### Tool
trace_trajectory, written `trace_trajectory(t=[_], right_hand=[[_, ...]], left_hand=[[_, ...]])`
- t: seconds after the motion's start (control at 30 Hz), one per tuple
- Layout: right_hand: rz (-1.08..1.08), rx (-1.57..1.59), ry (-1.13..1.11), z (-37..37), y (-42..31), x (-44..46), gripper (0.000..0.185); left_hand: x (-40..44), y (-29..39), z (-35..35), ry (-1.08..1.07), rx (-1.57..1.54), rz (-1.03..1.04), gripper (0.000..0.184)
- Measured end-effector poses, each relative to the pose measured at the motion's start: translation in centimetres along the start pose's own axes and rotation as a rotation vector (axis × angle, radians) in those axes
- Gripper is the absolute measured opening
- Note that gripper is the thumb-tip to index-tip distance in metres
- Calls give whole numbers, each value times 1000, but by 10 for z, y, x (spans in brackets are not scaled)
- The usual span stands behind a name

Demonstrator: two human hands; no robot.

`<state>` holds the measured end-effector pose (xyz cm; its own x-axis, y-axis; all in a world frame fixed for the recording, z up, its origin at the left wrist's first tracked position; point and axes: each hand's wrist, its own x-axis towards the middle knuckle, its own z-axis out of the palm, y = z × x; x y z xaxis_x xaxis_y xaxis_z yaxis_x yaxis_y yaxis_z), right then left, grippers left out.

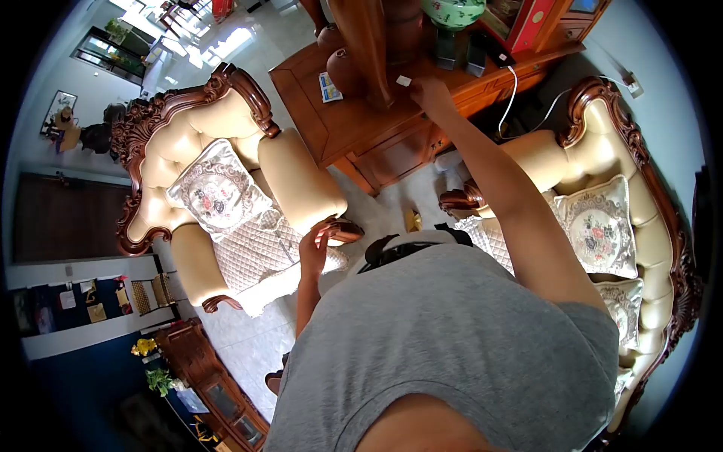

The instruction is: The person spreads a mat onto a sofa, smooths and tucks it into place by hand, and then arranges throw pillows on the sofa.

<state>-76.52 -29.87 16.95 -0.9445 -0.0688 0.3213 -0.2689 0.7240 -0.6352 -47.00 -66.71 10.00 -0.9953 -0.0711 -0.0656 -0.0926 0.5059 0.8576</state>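
Observation:
My right hand (pixel 432 96) reaches forward over the brown wooden cabinet (pixel 309 124). Its fingers point down at the cabinet top, next to a small white flat piece (pixel 404 80); whether they touch it or hold anything is too small to make out. Beside the cream armchair's front armrest (pixel 305 181), my left hand (pixel 313 247) hangs low with its fingers loosely apart and nothing visible in them. A blue and yellow packet or card (pixel 329 87) lies on the cabinet, left of a round brown pot (pixel 345 71) and a curved wooden piece (pixel 365 45).
A green patterned bowl-like vessel (pixel 454 11) and dark boxes (pixel 474 60) stand at the cabinet's back. A white cable (pixel 513 94) hangs down its right side. The cream sofa (pixel 655 264) with cushions lines the right. A carved low cabinet (pixel 203 377) stands lower left.

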Motion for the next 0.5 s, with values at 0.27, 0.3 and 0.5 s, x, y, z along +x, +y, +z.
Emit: trace_trajectory(t=[0.27, 0.3, 0.5], right_hand=[[-76, -408, -180, 28, 7, 57, 23], [-84, -403, -190, 32, 8, 59, 23], [277, 12, -269, 24, 21, 66, 30]], left_hand=[[52, 52, -8, 107, 18, 0, 17], [60, 60, -8, 134, -21, 22, 18], [158, 94, -11, 215, 55, 213, 29]])
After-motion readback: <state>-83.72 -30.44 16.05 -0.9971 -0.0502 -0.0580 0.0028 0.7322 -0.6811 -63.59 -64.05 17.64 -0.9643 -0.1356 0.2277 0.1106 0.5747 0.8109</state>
